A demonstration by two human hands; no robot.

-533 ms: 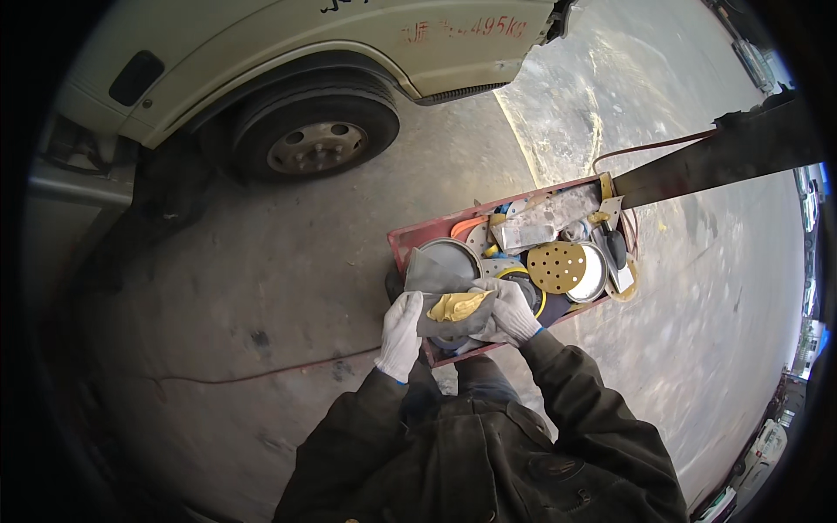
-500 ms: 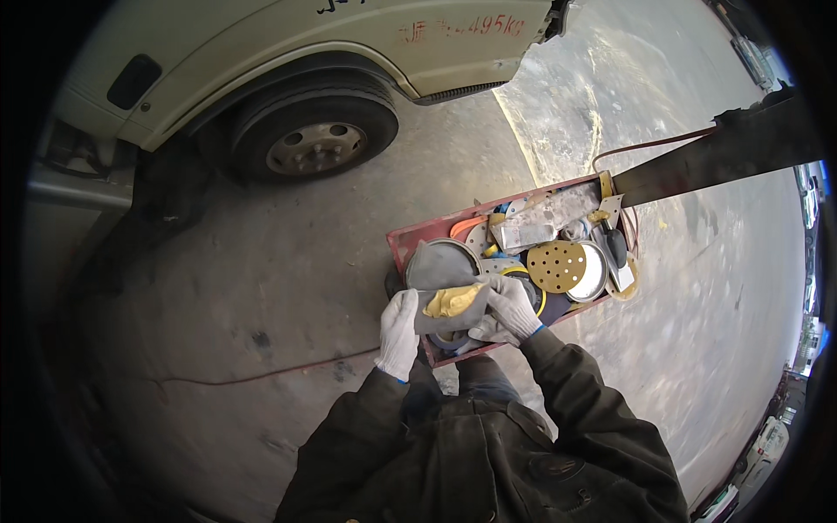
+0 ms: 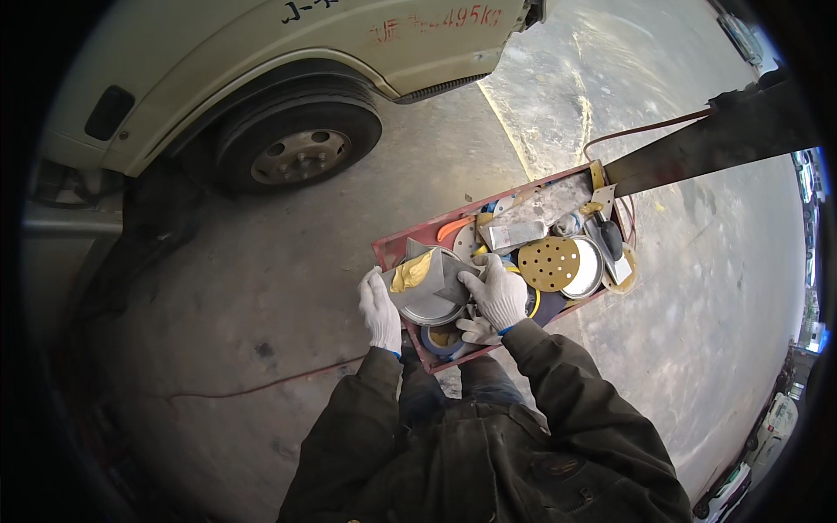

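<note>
My left hand (image 3: 378, 307), in a white knit glove, grips the left edge of a thin grey sheet (image 3: 425, 291). A lump of yellow putty (image 3: 411, 272) lies on that sheet. Gloved in white too, my right hand (image 3: 497, 292) has its thumb and fingers closed on a darker grey flat piece (image 3: 455, 284), beside the putty sheet. Both pieces are above a round can (image 3: 438, 319), whose top they largely cover. Below the can lies a roll of tape (image 3: 442, 341), with a white glove-like cloth (image 3: 478, 329) close to my right hand.
A red tray (image 3: 389, 245) holds a tan perforated sanding disc (image 3: 548, 263), an open can of white material (image 3: 586, 268), a tube (image 3: 514, 234) and a black-handled tool (image 3: 610, 234). A dark beam (image 3: 697, 144) extends from its far right. The truck wheel (image 3: 301, 150) stands upper left; a hose (image 3: 270, 383) crosses the floor.
My right hand has let go of the putty sheet's right side and now grips the darker grey piece. My left hand has shifted left with the putty sheet, which is now tilted.
</note>
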